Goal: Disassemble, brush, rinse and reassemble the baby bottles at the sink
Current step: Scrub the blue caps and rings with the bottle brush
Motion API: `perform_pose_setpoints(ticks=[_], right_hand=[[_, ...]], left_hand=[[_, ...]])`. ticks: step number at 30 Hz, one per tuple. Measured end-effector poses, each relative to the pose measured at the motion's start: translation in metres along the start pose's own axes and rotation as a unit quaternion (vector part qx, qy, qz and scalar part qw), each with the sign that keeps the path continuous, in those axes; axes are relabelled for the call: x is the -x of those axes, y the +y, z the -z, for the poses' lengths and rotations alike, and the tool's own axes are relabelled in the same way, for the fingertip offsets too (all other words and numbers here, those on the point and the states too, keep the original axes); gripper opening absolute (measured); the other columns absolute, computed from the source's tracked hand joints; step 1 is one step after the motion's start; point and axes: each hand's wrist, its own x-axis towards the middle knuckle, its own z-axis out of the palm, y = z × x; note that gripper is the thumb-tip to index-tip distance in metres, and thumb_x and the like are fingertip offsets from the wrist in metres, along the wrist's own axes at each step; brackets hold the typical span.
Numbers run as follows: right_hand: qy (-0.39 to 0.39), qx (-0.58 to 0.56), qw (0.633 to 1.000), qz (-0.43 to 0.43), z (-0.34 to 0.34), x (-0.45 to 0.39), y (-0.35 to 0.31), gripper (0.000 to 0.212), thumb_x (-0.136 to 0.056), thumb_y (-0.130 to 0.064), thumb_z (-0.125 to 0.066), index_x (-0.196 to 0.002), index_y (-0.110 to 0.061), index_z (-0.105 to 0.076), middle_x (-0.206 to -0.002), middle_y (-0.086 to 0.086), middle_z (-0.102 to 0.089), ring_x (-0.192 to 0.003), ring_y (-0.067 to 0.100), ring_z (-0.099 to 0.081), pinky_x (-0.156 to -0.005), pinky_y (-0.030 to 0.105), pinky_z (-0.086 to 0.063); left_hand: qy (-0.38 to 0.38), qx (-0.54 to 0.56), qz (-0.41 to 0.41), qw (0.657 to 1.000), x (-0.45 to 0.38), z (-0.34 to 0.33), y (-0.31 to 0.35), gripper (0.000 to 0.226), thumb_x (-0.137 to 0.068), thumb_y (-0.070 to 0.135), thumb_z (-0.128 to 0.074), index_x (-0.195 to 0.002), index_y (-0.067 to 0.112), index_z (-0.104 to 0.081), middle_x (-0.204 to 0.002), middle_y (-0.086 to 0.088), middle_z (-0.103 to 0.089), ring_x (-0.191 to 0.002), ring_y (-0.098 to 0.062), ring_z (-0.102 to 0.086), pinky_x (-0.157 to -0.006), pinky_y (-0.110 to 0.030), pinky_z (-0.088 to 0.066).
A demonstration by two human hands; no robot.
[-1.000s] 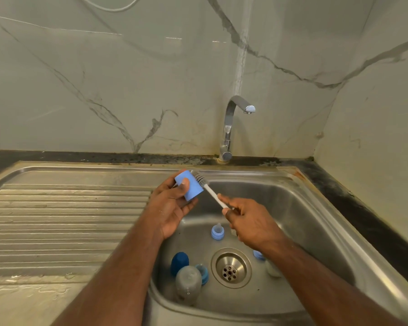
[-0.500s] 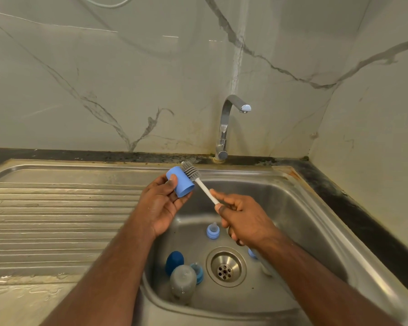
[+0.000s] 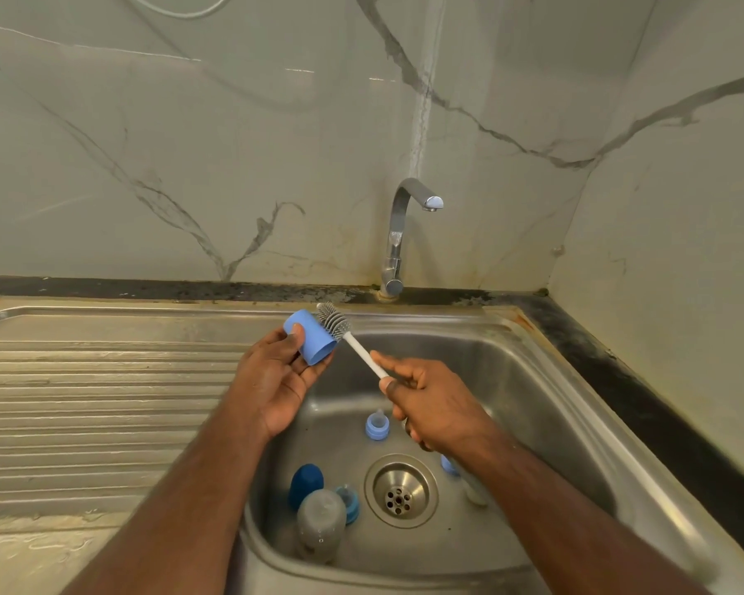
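My left hand (image 3: pixel 276 380) grips a light blue bottle cap (image 3: pixel 310 339) above the sink's left rim, its mouth facing lower right. My right hand (image 3: pixel 430 405) holds the white handle of a bottle brush (image 3: pixel 333 322); its grey bristle head lies against the cap's outer side. In the basin (image 3: pixel 533 401) lie a clear bottle (image 3: pixel 321 519), a dark blue cap (image 3: pixel 306 483), a blue ring (image 3: pixel 349 502), and a blue collar with teat (image 3: pixel 377 425). Another blue piece (image 3: pixel 447 463) shows beside my right wrist, mostly hidden.
A chrome tap (image 3: pixel 398 234) stands behind the basin with no water running. The ribbed steel drainboard (image 3: pixel 104 401) stretches to the left, wet at its front. The drain (image 3: pixel 400 491) sits mid-basin. Marble walls close the back and right side.
The brush head has come out of the cap and now lies along its outside. Both hands have shifted slightly up and to the left.
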Motion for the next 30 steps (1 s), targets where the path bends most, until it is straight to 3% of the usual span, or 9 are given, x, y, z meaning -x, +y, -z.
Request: perform_pose_setpoints(ticks=[2, 5, 9, 13, 16, 21, 25, 27, 30], right_hand=[[0.013, -0.001, 1.000, 0.003, 0.001, 0.001, 0.001, 0.040, -0.102, -0.024, -0.055, -0.138, -0.042, -0.056, -0.068, -0.012, -0.056, -0.048, -0.001, -0.047, -0.050, 0.015, -0.037], [0.018, -0.078, 0.997, 0.008, -0.002, 0.003, -0.002, 0.038, -0.101, -0.021, -0.057, -0.132, -0.042, -0.061, -0.066, -0.001, -0.055, -0.041, -0.001, -0.043, -0.042, 0.014, -0.036], [0.010, -0.023, 1.000, 0.012, -0.003, -0.001, -0.001, 0.039, -0.101, -0.023, -0.056, -0.135, -0.043, -0.058, -0.066, -0.003, -0.055, -0.039, -0.001, -0.042, -0.043, 0.013, -0.036], [0.026, -0.006, 1.000, 0.000, 0.002, -0.004, 0.001, 0.040, -0.102, -0.023, -0.056, -0.136, -0.043, -0.057, -0.066, -0.007, -0.056, -0.039, -0.003, -0.044, -0.043, 0.012, -0.036], [0.022, -0.026, 0.999, 0.028, 0.005, 0.002, -0.003, 0.039, -0.101, -0.023, -0.057, -0.135, -0.043, -0.059, -0.064, -0.007, -0.057, -0.040, -0.003, -0.046, -0.044, 0.010, -0.036], [0.027, 0.164, 0.986, 0.031, 0.012, 0.001, -0.001, 0.039, -0.103, -0.032, -0.051, -0.140, -0.046, -0.051, -0.074, -0.016, -0.058, -0.057, 0.002, -0.051, -0.054, 0.013, -0.038], [0.014, 0.176, 0.983, 0.054, 0.009, 0.006, -0.003, 0.039, -0.104, -0.033, -0.050, -0.141, -0.046, -0.050, -0.072, -0.013, -0.058, -0.054, 0.004, -0.049, -0.052, 0.013, -0.039], [0.014, 0.204, 0.978, 0.050, 0.007, 0.003, -0.002, 0.040, -0.104, -0.033, -0.048, -0.142, -0.046, -0.048, -0.074, -0.012, -0.059, -0.056, 0.005, -0.050, -0.053, 0.014, -0.038], [0.035, 0.219, 0.975, 0.023, 0.013, -0.002, 0.002, 0.041, -0.105, -0.033, -0.046, -0.145, -0.044, -0.046, -0.077, -0.012, -0.058, -0.059, 0.006, -0.052, -0.052, 0.015, -0.038]], left_hand=[[-0.012, 0.003, 0.004, 1.000, 0.000, -0.002, -0.002, 0.023, -0.102, 0.012, -0.054, -0.120, -0.001, -0.061, -0.117, -0.021, -0.069, -0.104, -0.028, -0.070, -0.077, -0.038, -0.064], [-0.016, -0.003, 0.002, 1.000, 0.000, -0.002, -0.003, 0.021, -0.103, 0.011, -0.053, -0.118, -0.001, -0.062, -0.118, -0.022, -0.069, -0.105, -0.029, -0.070, -0.077, -0.037, -0.064], [-0.030, -0.030, 0.011, 0.999, 0.002, 0.000, -0.005, 0.027, -0.101, 0.010, -0.055, -0.126, 0.000, -0.060, -0.123, -0.021, -0.069, -0.114, -0.031, -0.068, -0.087, -0.040, -0.062], [-0.046, -0.021, 0.013, 0.999, 0.001, -0.001, -0.005, 0.029, -0.101, 0.011, -0.055, -0.127, 0.001, -0.059, -0.118, -0.019, -0.069, -0.107, -0.028, -0.069, -0.087, -0.040, -0.062], [-0.035, -0.097, -0.024, 0.994, -0.001, 0.000, -0.009, 0.033, -0.096, 0.005, -0.060, -0.129, 0.008, -0.061, -0.118, -0.012, -0.071, -0.108, -0.024, -0.069, -0.086, -0.036, -0.060], [-0.003, -0.365, -0.155, 0.918, -0.008, 0.011, -0.016, 0.046, -0.085, -0.002, -0.076, -0.123, 0.020, -0.066, -0.110, 0.003, -0.076, -0.100, -0.010, -0.072, -0.088, -0.027, -0.057], [0.001, -0.448, -0.185, 0.875, -0.006, 0.011, -0.019, 0.044, -0.081, 0.001, -0.081, -0.113, 0.029, -0.070, -0.104, 0.011, -0.076, -0.097, -0.004, -0.072, -0.087, -0.023, -0.055], [0.007, -0.454, -0.193, 0.870, -0.005, 0.010, -0.018, 0.041, -0.081, 0.002, -0.081, -0.109, 0.031, -0.071, -0.099, 0.013, -0.076, -0.092, 0.000, -0.071, -0.082, -0.016, -0.055], [0.008, -0.452, -0.196, 0.870, -0.006, 0.012, -0.017, 0.048, -0.080, 0.001, -0.082, -0.118, 0.027, -0.069, -0.101, 0.016, -0.074, -0.093, 0.004, -0.070, -0.079, -0.012, -0.054]])
